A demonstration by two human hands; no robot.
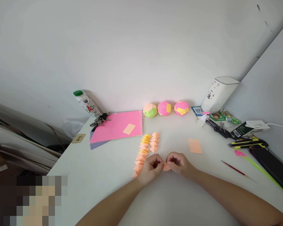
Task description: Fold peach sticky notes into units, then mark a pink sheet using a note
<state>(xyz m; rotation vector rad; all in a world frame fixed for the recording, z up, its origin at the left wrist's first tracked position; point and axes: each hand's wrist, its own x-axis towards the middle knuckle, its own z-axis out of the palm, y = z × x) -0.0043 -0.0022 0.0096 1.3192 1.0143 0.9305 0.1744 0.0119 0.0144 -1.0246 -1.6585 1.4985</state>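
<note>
Balls (164, 108) behind folded papers (142, 154), sheet (195, 146) right

White table (174, 131): folded paper rows (143, 150), three paper balls (164, 108), probably paintbrush (236, 169).

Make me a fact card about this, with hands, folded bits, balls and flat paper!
Left hand: pinching a small peach folded-paper piece
Right hand: pinching the same piece
Folded bits: long peach-and-orange folded-paper column, left of a shorter peach folded-paper column
Balls: one green-and-peach faceted paper ball, then two pink-and-yellow paper balls
Flat paper: small peach rectangular sheet, beyond the right wrist
</note>
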